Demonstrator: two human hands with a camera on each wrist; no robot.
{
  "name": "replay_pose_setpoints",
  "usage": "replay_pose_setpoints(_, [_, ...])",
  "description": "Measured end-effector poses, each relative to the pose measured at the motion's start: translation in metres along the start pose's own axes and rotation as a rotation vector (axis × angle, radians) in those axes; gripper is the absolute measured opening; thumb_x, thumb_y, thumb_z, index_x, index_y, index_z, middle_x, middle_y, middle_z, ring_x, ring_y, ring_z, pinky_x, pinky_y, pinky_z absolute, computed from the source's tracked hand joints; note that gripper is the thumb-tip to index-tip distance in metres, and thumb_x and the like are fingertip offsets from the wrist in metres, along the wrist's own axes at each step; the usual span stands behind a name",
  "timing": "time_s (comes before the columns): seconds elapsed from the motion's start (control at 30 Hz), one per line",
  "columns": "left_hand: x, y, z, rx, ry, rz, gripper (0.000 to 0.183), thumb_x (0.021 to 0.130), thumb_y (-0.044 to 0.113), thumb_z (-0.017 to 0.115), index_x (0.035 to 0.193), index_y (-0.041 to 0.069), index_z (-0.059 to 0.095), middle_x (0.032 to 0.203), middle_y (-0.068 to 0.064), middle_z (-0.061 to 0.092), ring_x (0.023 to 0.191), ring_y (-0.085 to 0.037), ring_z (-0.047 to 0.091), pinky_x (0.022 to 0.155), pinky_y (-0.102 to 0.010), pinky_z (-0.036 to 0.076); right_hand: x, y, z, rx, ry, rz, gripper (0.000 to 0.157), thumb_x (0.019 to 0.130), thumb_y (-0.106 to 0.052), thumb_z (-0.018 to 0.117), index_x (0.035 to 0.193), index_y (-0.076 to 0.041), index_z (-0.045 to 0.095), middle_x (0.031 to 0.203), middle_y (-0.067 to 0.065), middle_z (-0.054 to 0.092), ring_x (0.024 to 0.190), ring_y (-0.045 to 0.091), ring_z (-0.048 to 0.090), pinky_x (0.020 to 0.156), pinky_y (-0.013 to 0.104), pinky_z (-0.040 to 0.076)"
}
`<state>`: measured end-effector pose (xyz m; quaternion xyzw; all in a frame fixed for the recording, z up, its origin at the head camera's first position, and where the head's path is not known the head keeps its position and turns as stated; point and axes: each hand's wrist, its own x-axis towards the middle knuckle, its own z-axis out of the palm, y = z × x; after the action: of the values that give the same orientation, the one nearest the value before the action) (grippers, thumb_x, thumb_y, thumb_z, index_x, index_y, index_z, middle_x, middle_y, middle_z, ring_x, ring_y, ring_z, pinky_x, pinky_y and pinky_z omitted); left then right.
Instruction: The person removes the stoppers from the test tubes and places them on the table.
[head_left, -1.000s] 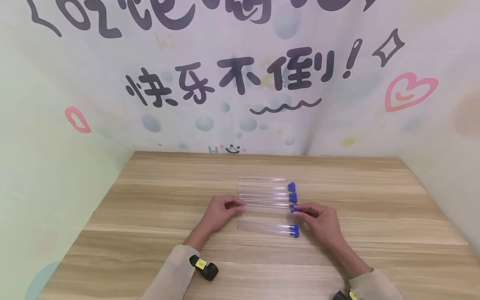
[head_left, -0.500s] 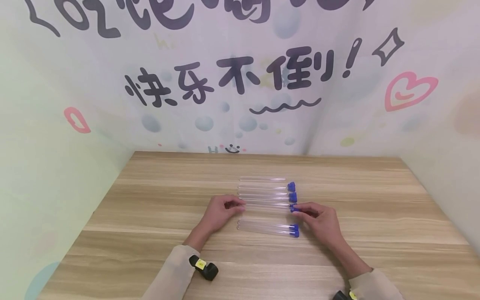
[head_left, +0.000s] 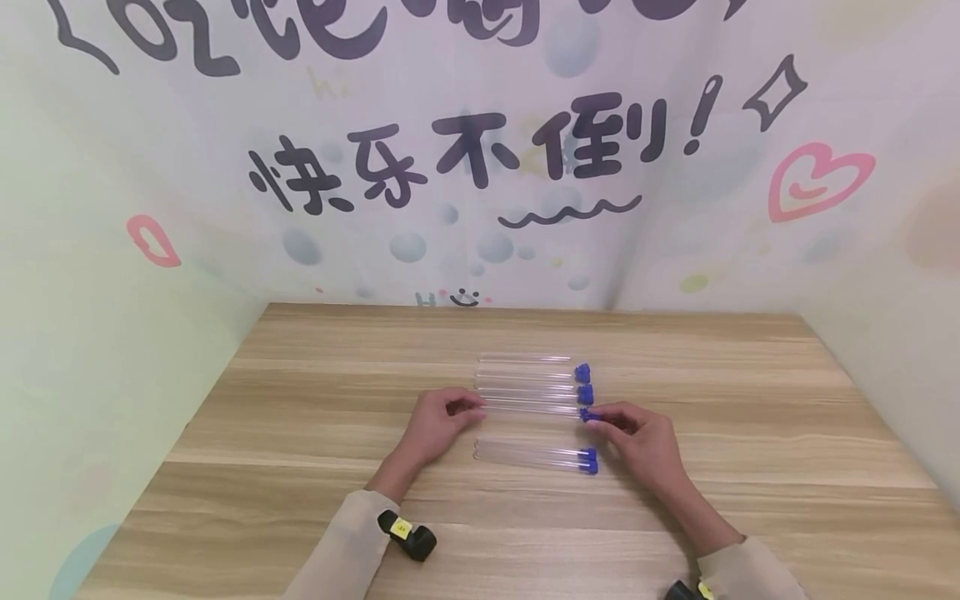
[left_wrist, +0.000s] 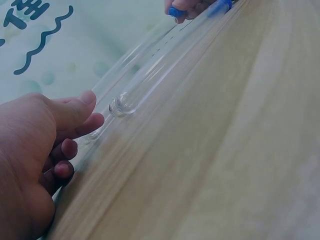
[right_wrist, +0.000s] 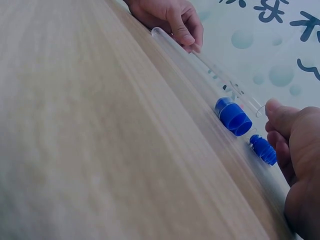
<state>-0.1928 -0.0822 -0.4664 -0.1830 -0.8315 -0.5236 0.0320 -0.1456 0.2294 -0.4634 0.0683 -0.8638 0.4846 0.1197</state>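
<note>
In the head view my left hand (head_left: 438, 425) pinches the rounded end of a clear test tube (head_left: 532, 411) between thumb and forefinger. A small blue cap (left_wrist: 175, 11) sits between the fingertips of my right hand (head_left: 647, 440), at the tube's other end. From the right wrist view, the tube's open rim (right_wrist: 260, 112) stands at the right thumb; the fingers hide the pinched cap there. How far cap and tube meet I cannot tell. Two test tubes (head_left: 528, 455) with blue caps (head_left: 588, 455) on their ends lie nearer the person.
Beyond the hands, several clear tubes (head_left: 525, 387) lie side by side on the wooden table (head_left: 315, 350). Loose blue caps (head_left: 584, 394) rest by their right ends. A printed cloth (head_left: 450, 250) hangs behind the table. Each wrist wears a black camera (head_left: 408, 535).
My left hand has shifted slightly left and away from the person, and the pinched tube has moved with it. My right hand keeps nearly the same place, as do the tubes lying on the table.
</note>
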Motion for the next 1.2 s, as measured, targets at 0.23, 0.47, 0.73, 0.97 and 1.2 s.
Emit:
replay_pose_setpoints(0.23, [0.0001,-0.0003,-0.0001,0.011,0.003,-0.008,0.010,0.081,0.014,0.077,0.091,0.014,0.075,0.083,0.010,0.067,0.068,-0.011,0.053,0.061,-0.025,0.044,0.0027,0.0039,-0.0003,0.002,0.011,-0.098,0.017,0.077,-0.018,0.080,0.094,-0.019,0.074,0.093,-0.006,0.068,0.077,0.011,0.062,0.067,0.020,0.049])
replay_pose_setpoints(0.47, [0.0005,-0.0019,0.0000,0.038,0.011,0.007,0.010,0.081,0.014,0.077,0.091,0.013,0.075,0.080,0.009,0.065,0.066,-0.011,0.051,0.059,-0.025,0.043,0.0026,0.0025,-0.0007,-0.043,0.032,-0.060,0.020,0.078,-0.022,0.080,0.096,-0.019,0.074,0.093,-0.009,0.069,0.075,0.011,0.061,0.065,0.020,0.048])
replay_pose_setpoints(0.73, [-0.0007,-0.0002,-0.0008,0.045,0.006,0.007,0.012,0.081,0.015,0.076,0.092,0.012,0.075,0.079,0.008,0.064,0.066,-0.012,0.051,0.059,-0.025,0.043,0.0027,0.0026,-0.0001,-0.072,0.020,-0.036,0.019,0.076,-0.020,0.081,0.095,-0.020,0.074,0.091,-0.008,0.069,0.073,0.011,0.060,0.062,0.022,0.048])
replay_pose_setpoints(0.97, [-0.0003,-0.0004,-0.0007,0.042,0.000,0.024,0.013,0.078,0.013,0.080,0.090,0.013,0.075,0.078,0.006,0.064,0.067,-0.012,0.052,0.059,-0.025,0.045,0.0033,0.0028,0.0007,-0.099,0.003,-0.033,0.018,0.076,-0.019,0.082,0.092,-0.019,0.075,0.091,-0.009,0.067,0.072,0.011,0.058,0.062,0.023,0.047])
replay_pose_setpoints(1.2, [0.0010,-0.0031,-0.0006,0.038,0.001,0.049,0.015,0.076,0.013,0.081,0.089,0.016,0.076,0.082,0.007,0.064,0.074,-0.012,0.054,0.065,-0.027,0.046,0.0038,0.0013,0.0011,-0.139,0.005,-0.048,0.018,0.074,-0.016,0.083,0.089,-0.018,0.075,0.089,-0.010,0.062,0.071,0.011,0.055,0.061,0.023,0.046])
